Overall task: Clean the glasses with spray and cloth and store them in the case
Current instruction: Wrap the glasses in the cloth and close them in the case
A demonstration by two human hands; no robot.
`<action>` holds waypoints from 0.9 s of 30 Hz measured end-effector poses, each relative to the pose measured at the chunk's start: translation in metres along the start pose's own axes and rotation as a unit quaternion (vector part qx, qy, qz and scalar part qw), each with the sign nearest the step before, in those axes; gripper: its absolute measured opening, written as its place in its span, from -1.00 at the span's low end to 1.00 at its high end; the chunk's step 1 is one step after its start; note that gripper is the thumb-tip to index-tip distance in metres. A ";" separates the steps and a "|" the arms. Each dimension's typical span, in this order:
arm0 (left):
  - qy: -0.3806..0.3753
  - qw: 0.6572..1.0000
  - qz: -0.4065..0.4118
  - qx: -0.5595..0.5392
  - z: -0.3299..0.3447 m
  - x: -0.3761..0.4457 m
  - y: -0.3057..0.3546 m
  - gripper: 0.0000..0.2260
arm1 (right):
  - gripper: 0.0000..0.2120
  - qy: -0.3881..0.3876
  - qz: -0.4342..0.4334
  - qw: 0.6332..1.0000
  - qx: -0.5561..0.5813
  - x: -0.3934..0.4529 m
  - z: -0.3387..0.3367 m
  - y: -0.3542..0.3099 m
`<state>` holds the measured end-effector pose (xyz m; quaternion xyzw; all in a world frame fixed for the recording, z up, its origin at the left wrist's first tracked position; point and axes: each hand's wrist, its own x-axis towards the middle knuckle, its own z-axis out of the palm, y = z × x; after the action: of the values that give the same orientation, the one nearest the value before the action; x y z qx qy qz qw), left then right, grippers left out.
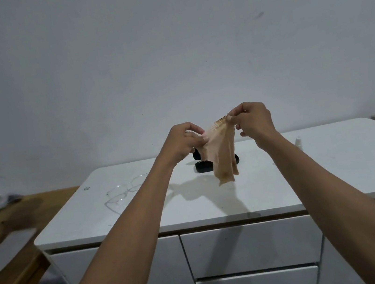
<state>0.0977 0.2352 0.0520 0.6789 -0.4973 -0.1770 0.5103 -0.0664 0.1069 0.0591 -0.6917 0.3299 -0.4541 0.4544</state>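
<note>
A beige cleaning cloth [222,153] hangs in the air above the white cabinet top [309,171]. My left hand [183,142] pinches its left upper corner and my right hand [253,119] pinches its right upper corner. Clear-framed glasses [123,191] lie on the top to the left, partly behind my left forearm. A black glasses case [203,165] stands open behind the cloth, mostly hidden by it. A small white spray bottle [298,142] stands to the right of my right forearm.
White drawers [250,247] sit below the cabinet top. A wooden table [9,219] with some clutter stands at the left, with a wooden stool [12,280] in front of it. A plain wall rises behind.
</note>
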 end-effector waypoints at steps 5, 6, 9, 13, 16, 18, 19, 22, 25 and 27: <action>-0.028 0.996 0.008 0.085 -0.006 0.001 -0.005 -0.86 | -0.89 0.000 0.007 1.000 0.002 -0.002 0.000 0.007; -0.034 0.994 0.004 0.099 -0.007 0.002 -0.006 -0.87 | -0.88 -0.001 0.010 1.000 0.003 -0.002 0.001 0.009; -0.059 0.989 -0.019 0.136 -0.006 0.005 -0.011 -0.90 | -0.86 -0.006 0.020 1.000 0.004 -0.005 0.003 0.016; -0.079 0.983 -0.054 0.156 -0.004 0.006 -0.020 -0.94 | -0.90 -0.010 0.034 0.999 0.014 -0.007 0.004 0.023; -0.054 0.990 -0.053 0.119 -0.001 0.005 -0.024 -0.94 | -0.92 -0.010 0.042 0.999 0.020 -0.008 0.003 0.026; -0.035 0.994 -0.043 0.097 0.000 0.004 -0.024 -0.89 | -0.93 -0.006 0.044 0.999 0.025 -0.007 0.002 0.028; -0.031 0.995 -0.037 0.086 -0.001 0.004 -0.025 -0.85 | -0.93 -0.003 0.045 0.999 0.030 -0.007 0.002 0.029; -0.049 0.997 -0.029 0.052 -0.006 0.002 -0.024 -0.83 | -0.89 0.004 0.051 0.998 0.042 -0.006 -0.002 0.031; -0.081 0.994 -0.038 0.066 -0.013 0.001 -0.023 -0.84 | -0.88 0.010 0.056 0.998 0.041 -0.004 -0.005 0.034; -0.087 0.992 -0.045 0.078 -0.015 0.002 -0.024 -0.89 | -0.89 0.011 0.058 0.998 0.039 -0.003 -0.007 0.037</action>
<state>0.1219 0.2415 0.0377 0.7206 -0.5209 -0.2186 0.4020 -0.0760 0.0939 0.0252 -0.6484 0.3563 -0.4469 0.5029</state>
